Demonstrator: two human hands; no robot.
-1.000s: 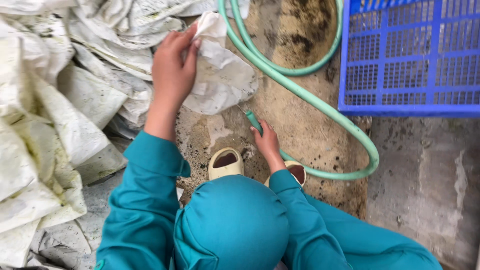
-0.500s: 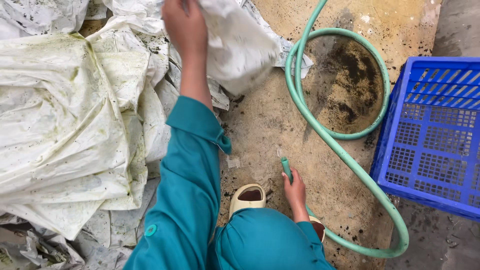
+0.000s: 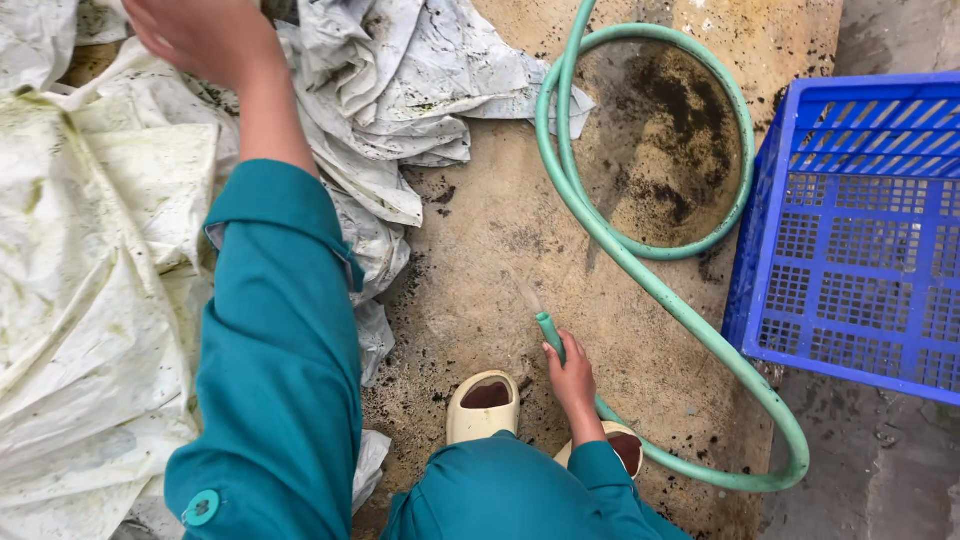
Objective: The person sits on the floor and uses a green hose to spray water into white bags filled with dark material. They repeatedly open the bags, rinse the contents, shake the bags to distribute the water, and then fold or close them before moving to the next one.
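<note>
Green hose [image 3: 640, 275] end points up-left from right hand [image 3: 573, 378].

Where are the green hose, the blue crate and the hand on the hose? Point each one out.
green hose [image 3: 650, 285]: head view, on the straight run between its loop and the bend.
blue crate [image 3: 860, 240]: head view, on its slotted floor.
right hand [image 3: 572, 375]: head view, on the back of the hand gripping the hose end.

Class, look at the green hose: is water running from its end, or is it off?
Running, faintly. A thin clear stream leaves the hose nozzle gripped by the right hand, angled toward the wet, stained floor.
</note>
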